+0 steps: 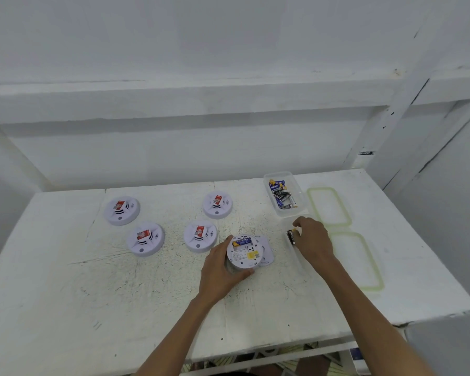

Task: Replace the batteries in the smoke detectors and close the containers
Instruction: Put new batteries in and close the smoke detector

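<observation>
Left grip [223,264] grasps upturned white detector [243,252]; right grip [314,240] pinches black battery [291,236].

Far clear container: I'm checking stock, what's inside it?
The far clear container holds a loose pile of batteries, blue and black. Lower ones are covered, so no count.

The right hand [314,240] covers most of the near clear container [297,257], whose walls barely show, and its fingers hide part of the black battery [291,237] they pinch. The left hand [223,270] hides the near side of the upturned smoke detector [244,252], which overlaps the loose cover plate [267,252]. Sticker print is too small to read. Both forearms run off the bottom edge
</observation>
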Demonstrator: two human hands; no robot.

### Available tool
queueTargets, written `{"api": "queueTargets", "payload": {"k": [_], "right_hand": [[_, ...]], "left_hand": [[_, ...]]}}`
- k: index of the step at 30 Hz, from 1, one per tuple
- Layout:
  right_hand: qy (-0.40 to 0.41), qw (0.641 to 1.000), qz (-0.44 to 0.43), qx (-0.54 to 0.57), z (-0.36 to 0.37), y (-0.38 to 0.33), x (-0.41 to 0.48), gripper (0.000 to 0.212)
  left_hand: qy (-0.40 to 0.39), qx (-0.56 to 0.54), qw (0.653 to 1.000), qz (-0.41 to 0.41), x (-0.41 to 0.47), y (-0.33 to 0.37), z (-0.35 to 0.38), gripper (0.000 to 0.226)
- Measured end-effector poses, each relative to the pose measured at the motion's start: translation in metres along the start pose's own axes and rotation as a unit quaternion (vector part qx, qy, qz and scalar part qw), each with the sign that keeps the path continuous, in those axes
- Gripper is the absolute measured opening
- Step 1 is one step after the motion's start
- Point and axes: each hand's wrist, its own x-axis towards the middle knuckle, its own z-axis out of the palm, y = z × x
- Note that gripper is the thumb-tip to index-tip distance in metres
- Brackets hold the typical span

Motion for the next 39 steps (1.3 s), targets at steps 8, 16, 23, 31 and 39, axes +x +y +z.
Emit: {"api": "queueTargets", "payload": {"k": [8,16,23,31,39], "right_hand": [[0.023,0.988,-0.141,0.053,0.008,-0.05,-0.012,0.018],[-0.15,0.947,-0.283,-0.028,0.041,-0.08,-0.016,0.021],[-0.137,0.962,-0.219,-0.09,0.049,-0.083,-0.012,0.019],[-0.142,0.966,-0.188,-0.108,0.051,-0.088,-0.02,0.029],[-0.129,0.969,-0.182,-0.105,0.056,-0.091,-0.014,0.022]], "left_hand": [[0.017,-0.025,0.999,0.03,0.001,0.006,-0.002,0.073],[0.003,-0.014,1.0,0.003,0.002,-0.006,0.004,0.098],[0.001,-0.036,0.999,0.003,0.004,-0.007,0.004,0.091],[0.012,-0.046,0.999,-0.008,0.008,-0.016,0.01,0.102],[0.006,-0.026,1.0,-0.002,0.007,-0.016,0.011,0.101]]}}
